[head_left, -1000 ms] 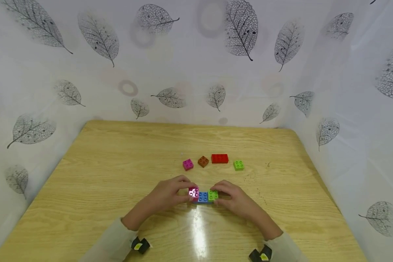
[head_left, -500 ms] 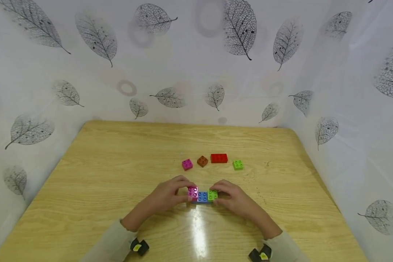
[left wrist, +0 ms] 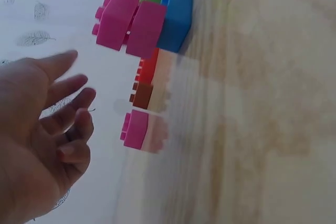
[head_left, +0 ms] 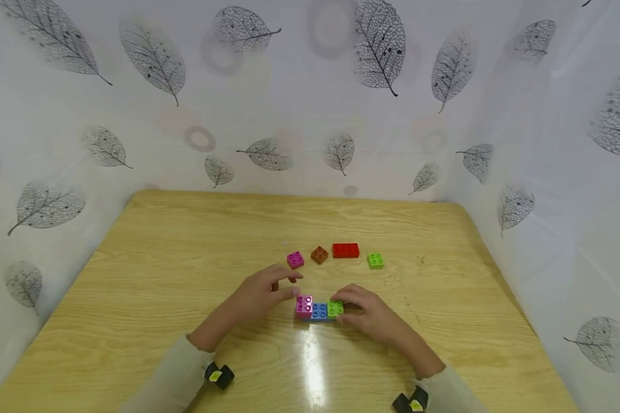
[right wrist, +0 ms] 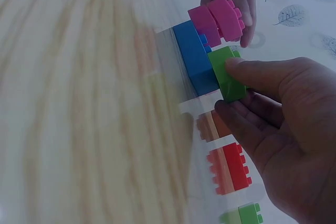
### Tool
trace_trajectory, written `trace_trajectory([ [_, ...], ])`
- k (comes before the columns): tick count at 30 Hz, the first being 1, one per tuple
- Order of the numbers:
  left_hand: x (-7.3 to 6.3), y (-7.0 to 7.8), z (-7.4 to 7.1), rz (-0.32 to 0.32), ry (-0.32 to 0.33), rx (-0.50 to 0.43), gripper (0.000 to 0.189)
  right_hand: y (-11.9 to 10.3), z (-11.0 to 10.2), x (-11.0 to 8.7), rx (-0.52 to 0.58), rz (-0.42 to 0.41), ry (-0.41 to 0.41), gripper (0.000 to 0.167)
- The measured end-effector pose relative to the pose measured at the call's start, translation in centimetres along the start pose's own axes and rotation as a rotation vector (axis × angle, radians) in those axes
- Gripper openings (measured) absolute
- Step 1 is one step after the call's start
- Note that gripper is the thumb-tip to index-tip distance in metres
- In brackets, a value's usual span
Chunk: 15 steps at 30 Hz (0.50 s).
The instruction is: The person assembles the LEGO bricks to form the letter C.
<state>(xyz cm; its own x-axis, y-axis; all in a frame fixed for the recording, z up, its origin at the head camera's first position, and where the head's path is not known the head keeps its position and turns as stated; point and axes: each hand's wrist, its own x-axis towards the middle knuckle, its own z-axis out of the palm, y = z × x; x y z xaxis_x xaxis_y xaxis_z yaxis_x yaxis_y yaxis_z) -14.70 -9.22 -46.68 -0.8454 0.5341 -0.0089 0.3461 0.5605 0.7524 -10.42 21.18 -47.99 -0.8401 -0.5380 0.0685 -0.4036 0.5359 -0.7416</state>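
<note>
A long blue toy building brick (head_left: 319,311) lies on the table near its middle. Two pink bricks are stacked on its left end; the upper pink brick (left wrist: 116,20) sits slightly askew on the lower pink brick (left wrist: 146,29), with a thin gap showing between them. On the blue brick's right end is a light green brick (right wrist: 227,74), which my right hand (head_left: 369,312) pinches between thumb and fingers. My left hand (head_left: 258,293) holds nothing; its fingers are spread loosely just left of and behind the pink stack.
Behind the hands, a row of loose bricks lies on the wooden table (head_left: 186,241): a magenta brick (head_left: 295,260), a brown brick (head_left: 319,255), a long red brick (head_left: 345,250) and a second green brick (head_left: 375,261). A leaf-patterned curtain (head_left: 299,103) surrounds the table's far side.
My left hand has let go of the pink bricks and moved a little back and left. My right hand keeps its pinch on the green brick, and the stack stays put.
</note>
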Motion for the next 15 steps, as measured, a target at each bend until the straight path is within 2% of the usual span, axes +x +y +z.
trace_trajectory([
  [5, 1.3, -0.5, -1.2, -0.057, 0.120, 0.064, 0.041, -0.1, 0.1, 0.1, 0.003, -0.007, -0.001, 0.038],
  [7, 2.0, -0.9, -1.4, -0.079, 0.146, 0.080, 0.039, -0.2, 0.1, 0.1, -0.002, -0.010, 0.005, 0.038],
  [15, 4.4, -3.0, -1.3, -0.152, 0.160, 0.065, 0.039, 0.0, 0.2, -0.1, -0.001, -0.002, 0.012, 0.039],
])
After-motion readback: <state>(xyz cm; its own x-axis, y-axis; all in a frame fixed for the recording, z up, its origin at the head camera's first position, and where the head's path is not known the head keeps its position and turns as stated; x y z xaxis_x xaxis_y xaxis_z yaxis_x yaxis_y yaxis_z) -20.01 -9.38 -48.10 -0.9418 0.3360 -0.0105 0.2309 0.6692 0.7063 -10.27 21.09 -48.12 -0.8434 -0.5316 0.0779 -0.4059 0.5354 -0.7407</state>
